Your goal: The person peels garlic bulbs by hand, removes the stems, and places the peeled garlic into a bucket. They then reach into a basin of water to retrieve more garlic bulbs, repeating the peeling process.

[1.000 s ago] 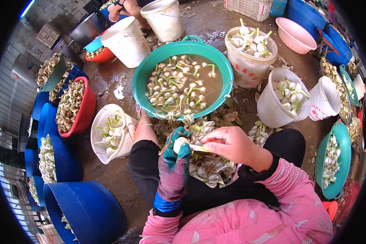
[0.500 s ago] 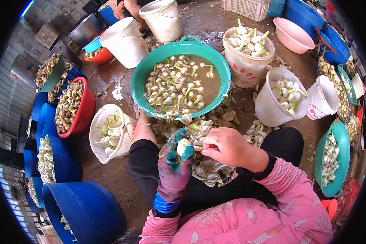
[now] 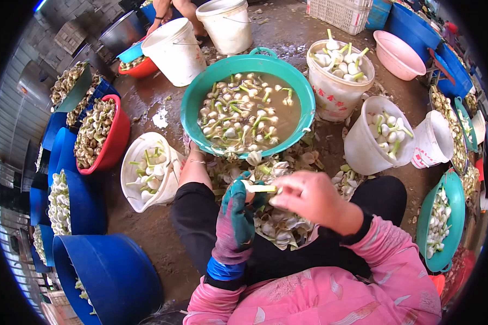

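A white bulb [image 3: 249, 187] is held above the lap, over a heap of shed skins [image 3: 279, 230] that lies on the floor between the knees. The gloved left hand [image 3: 237, 214] is clasped around the bulb. The bare right hand [image 3: 309, 197] pinches a pale strip [image 3: 263, 188] that sticks out of the bulb toward it. The step in hand appears to be stripping the outer skin. It is probably best done with the left grip firm but not crushing, and with the strip pulled along the bulb in one steady draw so that it comes away whole and drops onto the heap. Just beyond the heap, a teal basin [image 3: 192, 103] holds murky water with many bulbs, their green stalks attached. To its right, an upright white bucket [image 3: 333, 100] is heaped with clean white bulbs. Nearer the person, a tilted white bucket [image 3: 358, 154] is partly filled with the same, and beside that stands another white pail [image 3: 434, 146], whose contents cannot be made out. At the left knee, a white bucket on its side [image 3: 131, 189] holds a few bulbs with stalks. Farther left, a red basin [image 3: 119, 135] is piled with brownish, unpeeled-looking bulbs, and blue tubs [image 3: 114, 276] hold more. At the far right, a second teal basin [image 3: 424, 216] carries white bulbs, and a pink basin [image 3: 398, 54] lies beyond it.
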`<state>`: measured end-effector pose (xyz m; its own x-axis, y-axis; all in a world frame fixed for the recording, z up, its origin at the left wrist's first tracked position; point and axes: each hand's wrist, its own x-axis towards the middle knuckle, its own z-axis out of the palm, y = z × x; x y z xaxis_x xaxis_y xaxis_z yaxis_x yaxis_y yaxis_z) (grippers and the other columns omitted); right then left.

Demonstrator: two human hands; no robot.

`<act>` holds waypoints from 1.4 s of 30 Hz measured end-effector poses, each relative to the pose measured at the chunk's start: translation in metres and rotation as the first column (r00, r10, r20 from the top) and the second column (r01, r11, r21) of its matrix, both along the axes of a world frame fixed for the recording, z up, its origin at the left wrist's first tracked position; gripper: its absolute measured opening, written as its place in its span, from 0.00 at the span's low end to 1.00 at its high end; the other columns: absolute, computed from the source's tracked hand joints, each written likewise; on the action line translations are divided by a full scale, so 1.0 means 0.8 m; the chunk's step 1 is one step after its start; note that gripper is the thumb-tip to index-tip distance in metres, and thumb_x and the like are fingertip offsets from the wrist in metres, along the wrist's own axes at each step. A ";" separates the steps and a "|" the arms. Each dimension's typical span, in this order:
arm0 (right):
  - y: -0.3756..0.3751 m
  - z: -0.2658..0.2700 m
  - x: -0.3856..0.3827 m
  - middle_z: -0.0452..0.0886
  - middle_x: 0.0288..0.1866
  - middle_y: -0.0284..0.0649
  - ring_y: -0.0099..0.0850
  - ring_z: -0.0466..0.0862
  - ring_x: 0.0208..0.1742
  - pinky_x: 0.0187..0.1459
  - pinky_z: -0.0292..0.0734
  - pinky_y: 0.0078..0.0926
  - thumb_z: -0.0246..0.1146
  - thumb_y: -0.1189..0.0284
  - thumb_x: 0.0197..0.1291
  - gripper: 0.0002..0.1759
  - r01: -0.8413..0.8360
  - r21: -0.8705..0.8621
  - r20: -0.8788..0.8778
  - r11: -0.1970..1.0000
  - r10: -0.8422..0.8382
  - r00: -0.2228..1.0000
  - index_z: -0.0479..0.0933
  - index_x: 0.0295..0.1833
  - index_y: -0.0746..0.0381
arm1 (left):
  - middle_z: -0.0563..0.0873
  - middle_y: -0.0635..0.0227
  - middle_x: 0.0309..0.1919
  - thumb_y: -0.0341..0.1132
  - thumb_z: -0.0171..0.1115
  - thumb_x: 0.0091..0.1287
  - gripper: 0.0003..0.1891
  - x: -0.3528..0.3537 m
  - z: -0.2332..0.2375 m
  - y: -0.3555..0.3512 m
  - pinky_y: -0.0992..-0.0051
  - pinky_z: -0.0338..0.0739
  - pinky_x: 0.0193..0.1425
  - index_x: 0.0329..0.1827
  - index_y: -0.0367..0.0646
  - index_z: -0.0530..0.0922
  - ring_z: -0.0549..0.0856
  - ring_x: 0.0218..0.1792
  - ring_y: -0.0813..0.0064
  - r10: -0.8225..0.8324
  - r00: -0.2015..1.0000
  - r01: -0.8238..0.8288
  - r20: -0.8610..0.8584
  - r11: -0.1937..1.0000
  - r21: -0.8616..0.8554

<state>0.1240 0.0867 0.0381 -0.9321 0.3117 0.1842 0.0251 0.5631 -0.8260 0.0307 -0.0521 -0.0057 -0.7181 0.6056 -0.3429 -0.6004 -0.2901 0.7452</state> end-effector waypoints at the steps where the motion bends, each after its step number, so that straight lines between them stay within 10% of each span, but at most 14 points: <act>1: -0.007 -0.002 0.001 0.75 0.22 0.39 0.28 0.75 0.21 0.25 0.69 0.23 0.62 0.67 0.51 0.12 -0.021 -0.101 0.048 0.995 0.026 0.999 0.77 0.37 0.64 | 0.75 0.71 0.35 0.42 0.47 0.66 0.20 0.000 -0.005 0.002 0.82 0.70 0.41 0.55 0.37 0.67 0.74 0.35 0.82 0.015 0.991 -0.017 -0.133 1.000 -0.012; 5: -0.022 -0.027 -0.003 0.75 0.24 0.34 0.16 0.72 0.24 0.24 0.67 0.16 0.60 0.73 0.54 0.09 0.130 -0.640 0.056 0.757 -0.123 0.991 0.75 0.35 0.69 | 0.74 0.76 0.33 0.39 0.50 0.66 0.19 0.014 0.010 0.005 0.85 0.68 0.41 0.55 0.36 0.67 0.70 0.34 0.87 0.045 0.941 -0.079 -0.336 0.993 -0.089; 18: -0.021 -0.023 0.001 0.74 0.27 0.32 0.15 0.71 0.26 0.26 0.68 0.15 0.56 0.76 0.56 0.07 0.085 -0.529 -0.133 0.845 -0.181 0.974 0.73 0.38 0.69 | 0.75 0.68 0.43 0.42 0.48 0.66 0.20 0.026 0.012 0.012 0.80 0.70 0.46 0.54 0.37 0.67 0.74 0.40 0.80 -0.013 0.978 0.012 -0.209 1.000 -0.005; 20: -0.017 -0.028 0.000 0.74 0.27 0.31 0.15 0.70 0.24 0.25 0.67 0.13 0.56 0.76 0.56 0.07 0.089 -0.812 -0.002 0.576 -0.156 0.988 0.74 0.38 0.67 | 0.76 0.65 0.44 0.44 0.47 0.66 0.21 0.023 0.015 0.012 0.75 0.71 0.47 0.55 0.38 0.65 0.77 0.41 0.74 -0.170 0.965 0.108 0.201 0.952 0.288; 29: -0.002 -0.012 -0.002 0.74 0.27 0.30 0.15 0.69 0.23 0.25 0.65 0.12 0.53 0.73 0.59 0.08 0.040 -0.865 -0.043 0.500 -0.153 0.987 0.73 0.38 0.67 | 0.75 0.60 0.48 0.46 0.49 0.64 0.24 0.012 0.014 0.004 0.69 0.70 0.47 0.57 0.39 0.64 0.75 0.46 0.68 -0.246 0.960 0.167 0.131 0.884 0.437; 32: -0.006 -0.007 -0.002 0.74 0.28 0.34 0.19 0.71 0.25 0.26 0.67 0.16 0.54 0.69 0.59 0.10 0.000 -0.778 -0.133 0.628 -0.164 0.978 0.73 0.39 0.66 | 0.74 0.62 0.49 0.46 0.51 0.62 0.27 0.008 0.014 0.003 0.70 0.69 0.50 0.60 0.39 0.61 0.74 0.48 0.69 -0.199 0.980 0.178 0.016 0.905 0.387; 34: -0.009 -0.007 0.002 0.74 0.27 0.38 0.23 0.73 0.26 0.29 0.69 0.21 0.53 0.66 0.60 0.13 -0.115 -0.260 -0.159 0.959 0.075 0.985 0.71 0.42 0.66 | 0.74 0.69 0.45 0.41 0.49 0.65 0.24 0.011 0.019 0.004 0.74 0.68 0.50 0.60 0.38 0.61 0.73 0.47 0.75 -0.104 0.991 0.120 -0.082 0.965 0.233; 40: -0.008 0.003 0.004 0.74 0.23 0.37 0.22 0.75 0.24 0.27 0.69 0.19 0.51 0.62 0.62 0.16 -0.090 -0.527 -0.123 0.845 0.029 0.992 0.72 0.41 0.65 | 0.74 0.71 0.42 0.40 0.48 0.66 0.22 0.013 0.012 -0.003 0.80 0.65 0.49 0.59 0.36 0.63 0.72 0.44 0.80 -0.119 0.990 0.133 -0.076 0.967 0.216; 42: 0.004 0.005 0.006 0.73 0.21 0.34 0.19 0.74 0.21 0.23 0.68 0.15 0.48 0.62 0.63 0.17 -0.070 -0.768 0.203 0.637 0.345 0.917 0.72 0.42 0.65 | 0.74 0.71 0.41 0.39 0.47 0.66 0.21 0.012 0.012 -0.003 0.81 0.65 0.49 0.58 0.35 0.64 0.72 0.43 0.81 -0.119 0.987 0.138 -0.112 0.974 0.179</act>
